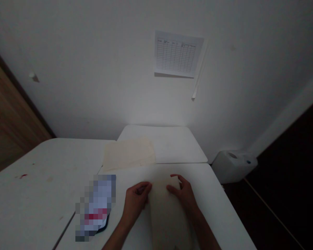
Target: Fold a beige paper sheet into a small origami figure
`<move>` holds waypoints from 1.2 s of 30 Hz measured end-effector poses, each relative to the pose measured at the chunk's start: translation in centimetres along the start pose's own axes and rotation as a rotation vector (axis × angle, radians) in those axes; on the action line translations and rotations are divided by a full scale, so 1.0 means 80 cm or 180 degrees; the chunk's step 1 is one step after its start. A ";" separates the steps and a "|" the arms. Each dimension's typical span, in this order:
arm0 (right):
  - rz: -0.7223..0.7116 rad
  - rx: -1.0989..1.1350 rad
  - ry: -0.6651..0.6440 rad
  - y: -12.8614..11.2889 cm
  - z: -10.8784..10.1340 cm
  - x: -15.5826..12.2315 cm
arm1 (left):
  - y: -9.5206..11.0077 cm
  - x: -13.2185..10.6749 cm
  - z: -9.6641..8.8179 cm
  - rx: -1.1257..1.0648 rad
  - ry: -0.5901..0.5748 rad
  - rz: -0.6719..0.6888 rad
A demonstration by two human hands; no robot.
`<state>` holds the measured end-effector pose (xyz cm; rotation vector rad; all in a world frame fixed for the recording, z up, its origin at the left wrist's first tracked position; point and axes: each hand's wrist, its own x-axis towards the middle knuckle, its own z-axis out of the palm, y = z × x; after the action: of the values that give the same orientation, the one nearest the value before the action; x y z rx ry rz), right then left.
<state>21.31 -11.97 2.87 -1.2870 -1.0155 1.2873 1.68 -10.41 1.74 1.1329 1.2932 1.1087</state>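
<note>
Two bare hands are at the sides of a long cream sheet point(168, 217) that lies on a white desk point(219, 208). The sheet may be cloth or thick paper; I cannot tell which. Its near end runs off the bottom of the view. The left hand point(135, 203) is curled, with its fingers bent at the sheet's left edge. The right hand point(184, 194) is half open, with its thumb at the right edge and its fingers up by the top corner. I cannot tell if either hand is pinching the sheet.

Farther on, a second pale sheet point(127, 152) lies across the gap between the desk and a white back desk point(179, 142). To the left of the left hand is a flat object point(96, 208), but it is blurred into blocks, so I cannot tell what it is. A paper chart point(176, 53) is stuck on the wall, and its tiny words are too small to read. A white plastic tub point(233, 165) sits low at the right.
</note>
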 end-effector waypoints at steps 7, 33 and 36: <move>0.0030 0.0073 -0.0053 0.004 -0.002 0.002 | -0.003 0.001 -0.002 -0.0002 -0.0030 0.0000; 0.0263 0.0319 0.0299 0.025 -0.030 0.019 | -0.002 0.006 -0.013 0.0120 -0.0160 0.0069; 0.0227 0.0228 0.0303 0.023 -0.028 0.018 | -0.001 0.007 -0.015 0.0146 -0.0151 0.0078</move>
<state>23.52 -11.00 0.67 -1.3269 -0.8563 1.2922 0.45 -9.88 1.62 1.2048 1.2767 1.0686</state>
